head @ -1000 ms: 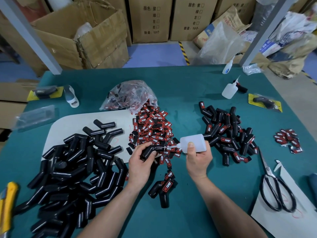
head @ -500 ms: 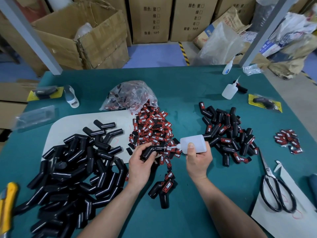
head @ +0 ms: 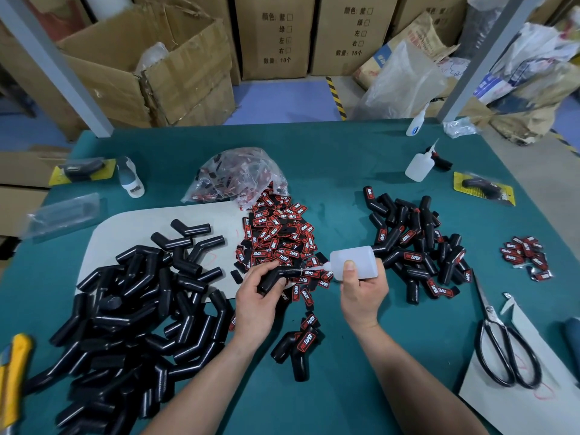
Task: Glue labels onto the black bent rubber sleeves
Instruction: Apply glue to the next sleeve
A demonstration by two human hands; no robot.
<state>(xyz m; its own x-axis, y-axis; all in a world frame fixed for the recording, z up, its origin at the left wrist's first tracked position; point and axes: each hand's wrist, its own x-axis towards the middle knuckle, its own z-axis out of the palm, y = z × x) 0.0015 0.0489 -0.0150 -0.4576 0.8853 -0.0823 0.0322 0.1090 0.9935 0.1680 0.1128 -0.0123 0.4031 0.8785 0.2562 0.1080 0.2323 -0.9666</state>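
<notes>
My left hand grips a black bent rubber sleeve over the green table. My right hand holds a white glue bottle on its side, its nozzle tip touching the sleeve's upper end. A heap of red-and-black labels lies just behind the hands. Unlabelled sleeves are piled at the left. Labelled sleeves are piled at the right, and two more labelled sleeves lie in front of my hands.
A clear bag of labels sits behind the heap. Scissors lie on a white sheet at the right, a small label pile beyond them. Two more glue bottles stand at the back right. A yellow knife lies at the left edge.
</notes>
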